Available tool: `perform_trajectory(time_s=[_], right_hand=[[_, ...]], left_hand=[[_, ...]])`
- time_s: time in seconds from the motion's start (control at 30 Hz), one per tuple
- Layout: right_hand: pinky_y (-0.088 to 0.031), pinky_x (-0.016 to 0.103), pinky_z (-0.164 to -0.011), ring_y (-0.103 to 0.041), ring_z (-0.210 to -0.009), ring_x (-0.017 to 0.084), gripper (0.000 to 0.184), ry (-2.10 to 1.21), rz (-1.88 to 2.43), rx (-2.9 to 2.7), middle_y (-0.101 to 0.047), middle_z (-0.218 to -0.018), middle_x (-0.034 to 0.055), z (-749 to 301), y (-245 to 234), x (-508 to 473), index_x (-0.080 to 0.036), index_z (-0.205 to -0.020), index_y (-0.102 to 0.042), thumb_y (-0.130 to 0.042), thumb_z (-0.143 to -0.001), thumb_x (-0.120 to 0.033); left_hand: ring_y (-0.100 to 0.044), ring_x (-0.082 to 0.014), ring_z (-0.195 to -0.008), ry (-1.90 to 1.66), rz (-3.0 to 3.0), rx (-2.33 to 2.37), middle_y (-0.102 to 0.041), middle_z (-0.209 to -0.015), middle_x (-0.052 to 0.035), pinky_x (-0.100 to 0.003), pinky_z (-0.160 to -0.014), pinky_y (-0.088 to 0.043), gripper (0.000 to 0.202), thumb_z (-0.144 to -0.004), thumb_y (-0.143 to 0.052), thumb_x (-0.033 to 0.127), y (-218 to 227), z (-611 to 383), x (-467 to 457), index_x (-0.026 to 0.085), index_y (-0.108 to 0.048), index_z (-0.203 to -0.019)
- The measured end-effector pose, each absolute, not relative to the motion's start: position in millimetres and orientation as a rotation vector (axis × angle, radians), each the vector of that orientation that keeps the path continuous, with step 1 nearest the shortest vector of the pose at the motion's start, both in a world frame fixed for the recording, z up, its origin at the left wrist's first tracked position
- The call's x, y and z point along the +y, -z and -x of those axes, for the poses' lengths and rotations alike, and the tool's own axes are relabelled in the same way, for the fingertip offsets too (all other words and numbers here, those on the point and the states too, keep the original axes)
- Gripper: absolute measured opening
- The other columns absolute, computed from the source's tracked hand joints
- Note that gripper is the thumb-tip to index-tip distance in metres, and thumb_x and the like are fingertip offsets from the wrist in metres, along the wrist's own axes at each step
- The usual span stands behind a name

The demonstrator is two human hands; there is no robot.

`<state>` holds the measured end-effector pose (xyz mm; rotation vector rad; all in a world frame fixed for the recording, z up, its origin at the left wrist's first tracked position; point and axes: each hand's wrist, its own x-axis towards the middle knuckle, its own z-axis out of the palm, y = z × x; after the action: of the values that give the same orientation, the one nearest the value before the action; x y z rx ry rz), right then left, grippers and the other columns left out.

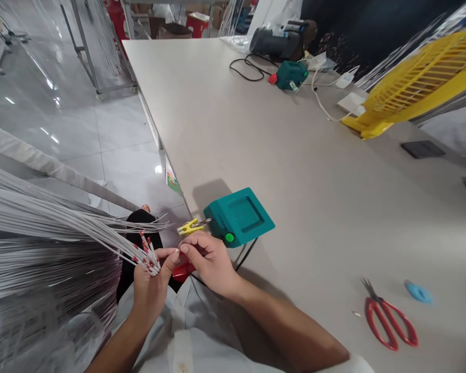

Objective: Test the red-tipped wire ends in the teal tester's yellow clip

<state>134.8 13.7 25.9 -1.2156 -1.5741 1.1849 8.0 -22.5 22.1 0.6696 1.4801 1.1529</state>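
My left hand (149, 292) is closed around a bunch of thin white wires (97, 230), several with red tips standing up beside the thumb. Fingertips pinched, my right hand (213, 267) meets the left thumb and forefinger; the tiny thing between them is too small to make out. Just beyond the hands, at the table edge, sits a teal box-shaped device (233, 210) with a green button (229, 237). A yellow-handled clip (190, 227) points at its side. Partly hidden under my hands is a red object (183, 272).
Red-handled scissors (390, 321) and a blue ring-shaped piece (418, 292) lie on the table (295, 171) at right. A yellow fan (419, 83), another teal device (291, 75) and a dark motor (275, 42) stand farther back. More white wires hang at left.
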Motion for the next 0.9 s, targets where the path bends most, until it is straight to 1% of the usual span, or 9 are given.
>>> perform_trajectory(time_s=[0.07,0.2,0.27,0.37,0.47,0.57,0.7,0.77,0.9], right_hand=[[-0.044,0.024,-0.061,-0.054,-0.066,0.012,0.017,-1.224,1.254,-1.581,-0.059,-0.067,0.0020,-134.6,-25.3,12.8,-0.017,-0.069,-0.060,-0.051,-0.081,-0.024],[-0.043,0.023,-0.057,-0.051,-0.061,0.011,0.016,-1.247,1.250,-1.606,-0.056,-0.065,0.0011,-134.1,-25.6,11.4,-0.017,-0.068,-0.059,-0.051,-0.081,-0.023],[-0.045,0.024,-0.060,-0.054,-0.065,0.012,0.014,-1.237,1.211,-1.594,-0.059,-0.070,0.0025,-134.1,-26.2,11.1,-0.017,-0.074,-0.061,-0.050,-0.082,-0.021],[-0.047,0.026,-0.066,-0.058,-0.073,0.013,0.012,-1.219,1.157,-1.543,-0.063,-0.082,0.0060,-133.9,-27.2,11.4,-0.017,-0.085,-0.062,-0.051,-0.081,-0.021],[-0.047,0.027,-0.065,-0.059,-0.073,0.014,0.007,-1.184,1.157,-1.535,-0.066,-0.078,0.0054,-133.4,-27.5,12.2,-0.018,-0.078,-0.062,-0.056,-0.078,-0.021],[-0.047,0.027,-0.066,-0.059,-0.071,0.014,0.008,-1.168,1.175,-1.542,-0.066,-0.074,0.0039,-133.0,-26.9,12.9,-0.018,-0.072,-0.062,-0.056,-0.078,-0.019],[-0.046,0.026,-0.066,-0.057,-0.069,0.013,0.013,-1.268,1.140,-1.507,-0.063,-0.072,0.0028,-133.3,-26.6,13.0,-0.018,-0.073,-0.063,-0.053,-0.081,-0.022],[-0.046,0.025,-0.062,-0.056,-0.068,0.012,0.014,-1.355,1.137,-1.449,-0.061,-0.071,0.0024,-133.5,-26.3,12.2,-0.018,-0.073,-0.063,-0.053,-0.081,-0.025],[-0.043,0.021,-0.051,-0.051,-0.057,0.009,0.016,-1.501,1.107,-1.325,-0.055,-0.071,0.0010,-133.1,-23.9,9.9,-0.018,-0.075,-0.062,-0.054,-0.081,-0.030]], left_hand=[[-0.050,-0.0091,-0.047,-1.191,-0.640,1.468,-0.063,-0.058,0.0010,-0.022,-0.051,-0.044,0.015,-0.065,-0.068,0.031,-18.6,-9.4,-24.6,0.017,-0.069,-0.071],[-0.054,-0.0126,-0.051,-1.240,-0.625,1.541,-0.066,-0.063,-0.0038,-0.024,-0.049,-0.043,0.021,-0.062,-0.069,0.034,-17.1,-11.5,-24.3,0.015,-0.068,-0.071],[-0.056,-0.0139,-0.053,-1.249,-0.634,1.557,-0.066,-0.063,-0.0046,-0.024,-0.049,-0.044,0.023,-0.061,-0.069,0.035,-18.0,-11.5,-23.1,0.014,-0.068,-0.071],[-0.055,-0.0143,-0.054,-1.237,-0.671,1.547,-0.064,-0.060,-0.0032,-0.024,-0.050,-0.044,0.022,-0.062,-0.069,0.034,-20.5,-10.8,-22.1,0.014,-0.069,-0.071],[-0.054,-0.0144,-0.055,-1.149,-0.749,1.559,-0.058,-0.052,0.0003,-0.024,-0.052,-0.043,0.017,-0.063,-0.069,0.029,-23.4,-10.4,-22.0,0.015,-0.070,-0.071],[-0.053,-0.0137,-0.054,-1.089,-0.759,1.569,-0.053,-0.047,0.0024,-0.024,-0.052,-0.041,0.014,-0.063,-0.070,0.027,-23.0,-10.7,-22.8,0.015,-0.070,-0.070],[-0.050,-0.0108,-0.053,-1.182,-0.664,1.462,-0.059,-0.058,0.0012,-0.022,-0.050,-0.039,0.015,-0.067,-0.067,0.030,-15.3,-10.9,-26.7,0.016,-0.067,-0.072],[-0.048,-0.0090,-0.051,-1.202,-0.609,1.418,-0.060,-0.061,0.0008,-0.021,-0.047,-0.037,0.016,-0.067,-0.068,0.030,-11.5,-10.9,-29.2,0.015,-0.066,-0.073],[-0.042,-0.0065,-0.046,-1.194,-0.530,1.373,-0.057,-0.056,0.0030,-0.019,-0.043,-0.032,0.016,-0.066,-0.069,0.030,-7.6,-11.5,-31.9,0.016,-0.065,-0.073]])
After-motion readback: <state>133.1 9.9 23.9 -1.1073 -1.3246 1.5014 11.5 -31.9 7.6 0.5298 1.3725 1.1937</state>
